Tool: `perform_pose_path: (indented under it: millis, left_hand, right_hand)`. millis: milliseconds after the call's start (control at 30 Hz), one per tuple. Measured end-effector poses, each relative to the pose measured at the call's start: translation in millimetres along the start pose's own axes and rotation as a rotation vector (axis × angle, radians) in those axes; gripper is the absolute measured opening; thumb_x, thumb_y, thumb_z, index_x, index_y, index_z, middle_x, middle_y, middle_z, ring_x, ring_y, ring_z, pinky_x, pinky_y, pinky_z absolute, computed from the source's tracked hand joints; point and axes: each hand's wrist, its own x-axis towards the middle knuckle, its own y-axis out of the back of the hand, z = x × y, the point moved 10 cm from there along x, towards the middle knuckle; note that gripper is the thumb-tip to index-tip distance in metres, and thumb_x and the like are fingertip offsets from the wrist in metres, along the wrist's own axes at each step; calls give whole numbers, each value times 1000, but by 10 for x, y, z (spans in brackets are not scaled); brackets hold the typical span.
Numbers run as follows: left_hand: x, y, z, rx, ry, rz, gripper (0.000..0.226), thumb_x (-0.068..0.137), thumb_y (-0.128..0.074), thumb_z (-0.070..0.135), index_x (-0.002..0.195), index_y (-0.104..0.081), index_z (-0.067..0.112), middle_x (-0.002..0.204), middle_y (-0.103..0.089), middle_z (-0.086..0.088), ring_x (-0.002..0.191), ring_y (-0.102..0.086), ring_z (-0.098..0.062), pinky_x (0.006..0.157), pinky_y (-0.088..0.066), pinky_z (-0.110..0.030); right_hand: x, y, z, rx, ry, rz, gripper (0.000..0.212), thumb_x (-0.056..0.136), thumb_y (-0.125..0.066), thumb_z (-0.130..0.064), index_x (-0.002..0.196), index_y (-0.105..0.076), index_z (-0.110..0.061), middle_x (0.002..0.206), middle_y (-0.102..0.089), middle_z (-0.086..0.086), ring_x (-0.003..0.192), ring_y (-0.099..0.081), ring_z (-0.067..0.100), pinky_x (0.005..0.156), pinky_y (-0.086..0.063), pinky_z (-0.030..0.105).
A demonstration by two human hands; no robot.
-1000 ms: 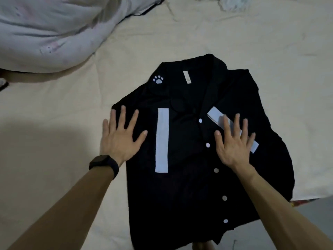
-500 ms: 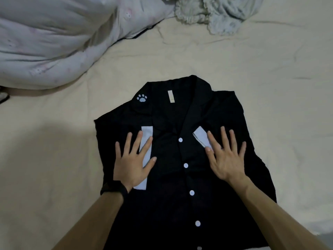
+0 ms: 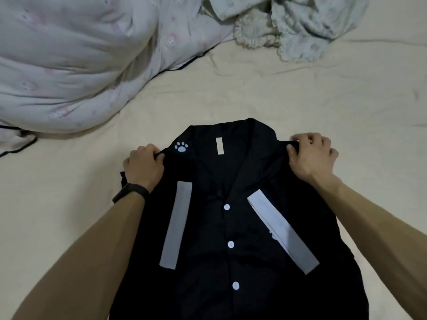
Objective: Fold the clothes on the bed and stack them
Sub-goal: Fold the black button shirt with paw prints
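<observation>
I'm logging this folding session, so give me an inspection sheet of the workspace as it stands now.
Surface: cream bed sheet, lightly creased.
Job's things: black shirt lying front up, with its white buttons, pale stripes and paw print showing.
Clutter: crumpled pale cloth at the far edge.
Grippers: left hand and right hand each grip a shoulder of the shirt; dark wristband on the left wrist.
Cables: nothing seen.
Surroundings: bunched pale duvet at the far left.
</observation>
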Motion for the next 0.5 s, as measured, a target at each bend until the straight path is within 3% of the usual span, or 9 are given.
perform_pose_path:
  millis: [100,233,333,400,500]
  left_hand:
    - [67,60,-102,-74,67,34,13,100,-52,34,100,-58,23,100,-68,-3,104,-61,-33,94,-36,-44]
    - [85,-5,-146,-121,57,42,22,101,-52,37,112,-63,21,113,-70,-7,109,-61,-35,94,-41,-46]
    - [30,19,-108,-94,44,117,31,101,-50,37,122,-59,16,123,-62,-14,116,-54,-38,97,-39,-49]
    - [-164,69,-71,-104,11,209,40,100,-53,35,133,-55,13,136,-54,-15,127,-46,-37,108,-33,-51]
    - [-684,9,54,-104,-115,268,49,99,-55,34,142,-48,12,152,-41,-13,140,-37,-35,118,-21,-54]
  right_hand:
    - [142,68,103,42,-25,1,25,100,-51,-34,117,-64,-21,128,-58,9,128,-41,34,104,-28,49]
    - [144,144,167,87,-13,27,25,100,-52,-37,116,-63,-22,124,-62,7,126,-44,33,104,-29,48]
    - [3,224,123,179,11,111,37,97,-55,-42,128,-58,-22,135,-57,5,132,-41,30,108,-28,49]
    - [-279,308,75,235,57,209,46,96,-52,-46,135,-54,-22,145,-50,2,139,-35,26,112,-27,49]
    - [-946,195,-13,162,181,269,49,98,-49,-47,141,-52,-23,157,-40,0,151,-25,22,117,-21,48]
